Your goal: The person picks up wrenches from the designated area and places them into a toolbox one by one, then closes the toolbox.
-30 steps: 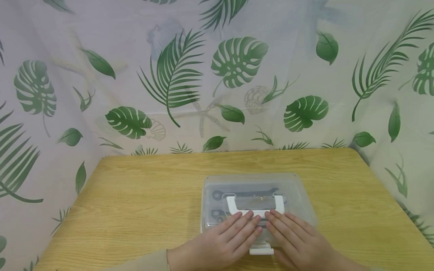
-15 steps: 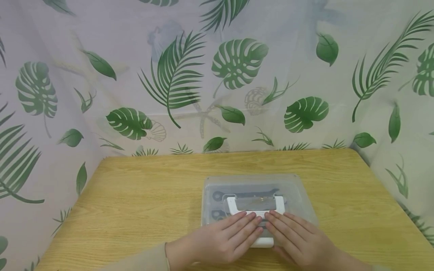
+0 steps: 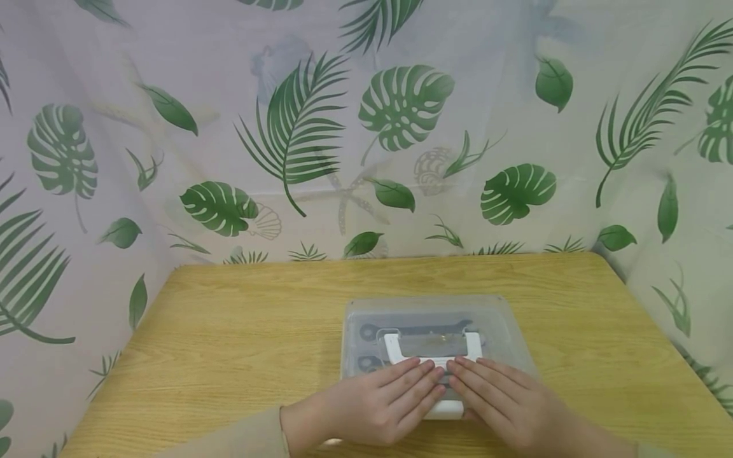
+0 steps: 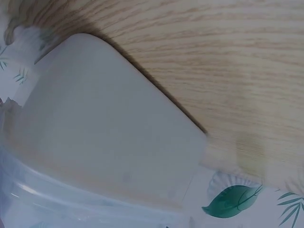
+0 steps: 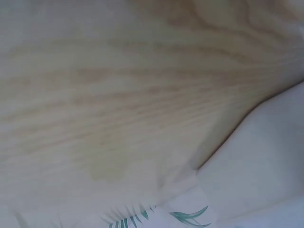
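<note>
— Both hands lie flat, fingers straight, on the lid of the clear box (image 3: 435,331) near the desk's (image 3: 240,331) front edge: left hand (image 3: 378,404), right hand (image 3: 504,407).

— Gripping nothing?

— No, just pressing by the white handle (image 3: 431,346). If the front latch (image 3: 443,410) isn't fully snapped, I reckon the lid could pop and the wrenches (image 3: 412,329) inside spill.
</note>
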### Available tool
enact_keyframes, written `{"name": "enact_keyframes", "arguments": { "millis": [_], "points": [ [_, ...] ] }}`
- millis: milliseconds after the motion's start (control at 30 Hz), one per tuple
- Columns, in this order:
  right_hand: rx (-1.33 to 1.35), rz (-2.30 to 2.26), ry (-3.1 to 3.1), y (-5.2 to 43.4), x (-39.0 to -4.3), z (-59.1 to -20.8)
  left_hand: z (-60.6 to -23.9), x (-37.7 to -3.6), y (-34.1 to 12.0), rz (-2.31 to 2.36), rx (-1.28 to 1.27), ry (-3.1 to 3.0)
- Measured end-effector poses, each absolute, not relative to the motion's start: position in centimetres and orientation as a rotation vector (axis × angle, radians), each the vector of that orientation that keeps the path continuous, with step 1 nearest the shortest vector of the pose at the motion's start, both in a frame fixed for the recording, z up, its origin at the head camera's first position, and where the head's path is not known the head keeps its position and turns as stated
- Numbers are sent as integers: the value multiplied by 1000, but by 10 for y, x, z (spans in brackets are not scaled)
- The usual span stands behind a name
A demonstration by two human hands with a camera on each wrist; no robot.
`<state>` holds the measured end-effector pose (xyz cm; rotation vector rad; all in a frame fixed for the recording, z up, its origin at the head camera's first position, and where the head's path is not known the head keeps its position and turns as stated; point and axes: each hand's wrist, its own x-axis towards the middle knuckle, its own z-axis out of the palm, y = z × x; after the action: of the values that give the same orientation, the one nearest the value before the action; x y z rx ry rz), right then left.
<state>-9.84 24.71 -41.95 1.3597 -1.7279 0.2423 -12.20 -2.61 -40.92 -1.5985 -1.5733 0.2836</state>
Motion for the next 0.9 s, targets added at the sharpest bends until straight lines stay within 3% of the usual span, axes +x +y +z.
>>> {"name": "enact_keyframes", "arguments": {
  "millis": [900],
  "points": [
    [1381,321,-1709,249,-104,-421,-403,-126,-27,271,-1634,-1571]
  ]
}}
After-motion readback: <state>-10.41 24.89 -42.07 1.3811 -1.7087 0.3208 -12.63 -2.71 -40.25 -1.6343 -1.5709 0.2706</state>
